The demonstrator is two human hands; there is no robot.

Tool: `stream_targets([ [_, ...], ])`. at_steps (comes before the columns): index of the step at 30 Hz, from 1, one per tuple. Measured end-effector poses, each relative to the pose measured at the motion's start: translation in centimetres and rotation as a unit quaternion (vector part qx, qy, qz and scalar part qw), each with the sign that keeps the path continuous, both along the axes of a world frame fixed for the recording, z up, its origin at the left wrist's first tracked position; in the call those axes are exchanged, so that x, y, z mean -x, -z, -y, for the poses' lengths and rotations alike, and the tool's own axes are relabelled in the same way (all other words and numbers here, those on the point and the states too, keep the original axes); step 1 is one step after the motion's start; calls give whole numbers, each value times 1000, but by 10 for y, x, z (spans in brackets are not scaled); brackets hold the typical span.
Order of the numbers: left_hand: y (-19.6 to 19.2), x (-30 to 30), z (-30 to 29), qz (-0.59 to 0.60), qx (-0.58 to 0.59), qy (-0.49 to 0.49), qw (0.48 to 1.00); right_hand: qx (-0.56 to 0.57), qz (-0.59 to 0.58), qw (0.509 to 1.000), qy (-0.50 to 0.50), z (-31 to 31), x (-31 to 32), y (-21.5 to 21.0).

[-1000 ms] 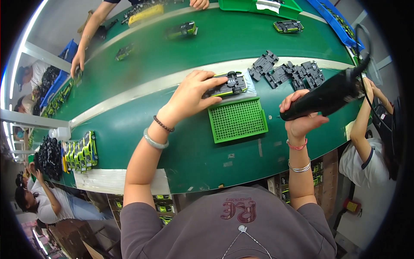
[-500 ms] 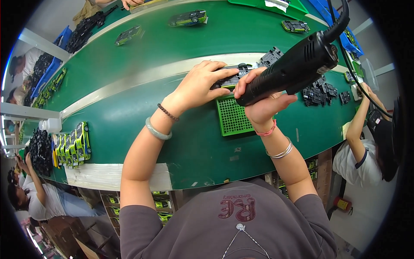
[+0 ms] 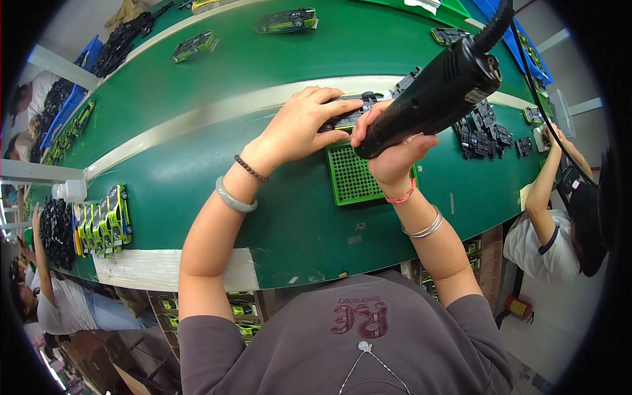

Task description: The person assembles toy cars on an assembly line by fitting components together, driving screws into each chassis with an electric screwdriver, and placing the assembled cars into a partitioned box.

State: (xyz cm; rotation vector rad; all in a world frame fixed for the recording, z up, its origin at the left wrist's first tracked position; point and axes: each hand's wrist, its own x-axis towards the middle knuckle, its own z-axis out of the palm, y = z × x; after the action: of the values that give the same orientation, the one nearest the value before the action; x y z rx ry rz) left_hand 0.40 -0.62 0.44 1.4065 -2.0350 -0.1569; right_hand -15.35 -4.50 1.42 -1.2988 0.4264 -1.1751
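From the head view, the left hand (image 3: 299,125) is curved over an upturned toy car (image 3: 345,121), fingers laid across its black underside and thumb along its near side, holding it against the green table (image 3: 197,210); the right hand (image 3: 395,158), just beside it, is wrapped round a thick black power tool (image 3: 431,99), whose cord rises beyond that hand; the tool's working tip is hidden, so I cannot tell whether it touches the car; the car lies under the left fingers, partly covered by the right hand; a green tray (image 3: 333,179) full of small holes sits below and between the hands, partly behind the right one; to the right of the right hand lies a pile of black car bases (image 3: 484,135); well left of the left hand stand a row of green toy cars (image 3: 108,220), a heap of black parts (image 3: 58,234) and a white container (image 3: 71,191); beyond the left hand, a lone car (image 3: 287,21) rests on the green belt (image 3: 197,92); a co-worker (image 3: 546,243) is at far right.
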Motion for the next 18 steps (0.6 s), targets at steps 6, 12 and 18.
stream_targets([
  [6,0,-1,0,7,-6,-2,1000,22,-19,999,-16,-1,-2,-1],
  [12,0,0,0,13,13,-2,1000,29,-28,999,-35,2,-2,1],
  [18,-6,-1,-4,3,-5,-8,1000,27,9,999,-40,5,3,-16],
])
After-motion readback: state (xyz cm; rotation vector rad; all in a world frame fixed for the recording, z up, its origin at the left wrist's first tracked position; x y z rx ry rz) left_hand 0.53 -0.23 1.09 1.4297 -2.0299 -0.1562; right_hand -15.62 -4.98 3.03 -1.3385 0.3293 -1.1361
